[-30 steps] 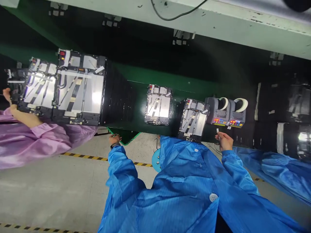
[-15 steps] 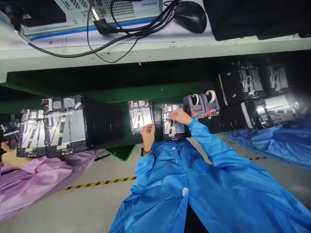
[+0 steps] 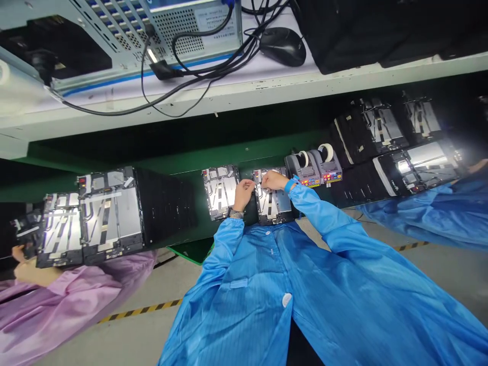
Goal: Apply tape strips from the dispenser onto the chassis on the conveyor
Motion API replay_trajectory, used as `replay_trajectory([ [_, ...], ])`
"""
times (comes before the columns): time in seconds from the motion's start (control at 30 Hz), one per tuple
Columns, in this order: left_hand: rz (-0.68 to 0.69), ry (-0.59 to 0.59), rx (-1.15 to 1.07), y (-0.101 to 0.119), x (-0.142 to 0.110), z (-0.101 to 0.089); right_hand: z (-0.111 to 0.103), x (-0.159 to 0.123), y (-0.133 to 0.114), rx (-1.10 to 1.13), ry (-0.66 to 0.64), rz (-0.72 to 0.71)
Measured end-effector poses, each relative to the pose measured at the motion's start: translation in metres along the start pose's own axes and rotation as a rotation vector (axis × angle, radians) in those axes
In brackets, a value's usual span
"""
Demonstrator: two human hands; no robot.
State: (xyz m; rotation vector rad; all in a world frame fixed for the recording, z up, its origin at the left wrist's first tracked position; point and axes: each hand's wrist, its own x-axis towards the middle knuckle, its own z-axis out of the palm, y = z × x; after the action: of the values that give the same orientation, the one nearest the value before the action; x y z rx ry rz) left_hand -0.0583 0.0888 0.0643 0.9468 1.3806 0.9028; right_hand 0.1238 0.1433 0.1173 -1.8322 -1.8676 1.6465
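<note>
In front of me lies an opened tablet-like unit (image 3: 277, 202) with silver panels and dark ribbon strips. My right hand (image 3: 273, 181) is over its upper left part, thumb and fingers pinched together; anything between them is too small to name. Close by on the left, my left hand (image 3: 244, 193) has its fingertips drawn together at that unit's left edge, and what they hold, if anything, cannot be made out. A second opened unit (image 3: 220, 195) sits just left of my left hand, partly covered by it.
Two tape dispensers (image 3: 314, 170) with white rolls stand to the right. Stacks of similar units (image 3: 110, 213) rise at left, beside a co-worker's pink sleeve (image 3: 87, 290). More units (image 3: 385, 124) lie far right, near another person's blue sleeve (image 3: 412, 206). A shelf edge (image 3: 183, 99) crosses above.
My left hand has moved up and right, from the left unit's lower corner to close beside my right hand. My right hand stays over the same unit, slightly further left on it. The view has shifted.
</note>
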Motion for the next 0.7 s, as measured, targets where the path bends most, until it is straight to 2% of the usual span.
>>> replay_trajectory([
  [0.27,0.001,-0.044,-0.008,-0.002,0.004,-0.004,-0.007,-0.005,-0.021,-0.212,-0.052,0.081],
  [0.4,0.049,-0.042,0.002,-0.007,0.007,-0.004,-0.009,-0.008,-0.029,-0.300,-0.062,0.102],
  [0.7,0.122,-0.052,0.179,-0.001,0.008,-0.006,-0.006,-0.010,-0.030,-0.355,-0.026,0.113],
])
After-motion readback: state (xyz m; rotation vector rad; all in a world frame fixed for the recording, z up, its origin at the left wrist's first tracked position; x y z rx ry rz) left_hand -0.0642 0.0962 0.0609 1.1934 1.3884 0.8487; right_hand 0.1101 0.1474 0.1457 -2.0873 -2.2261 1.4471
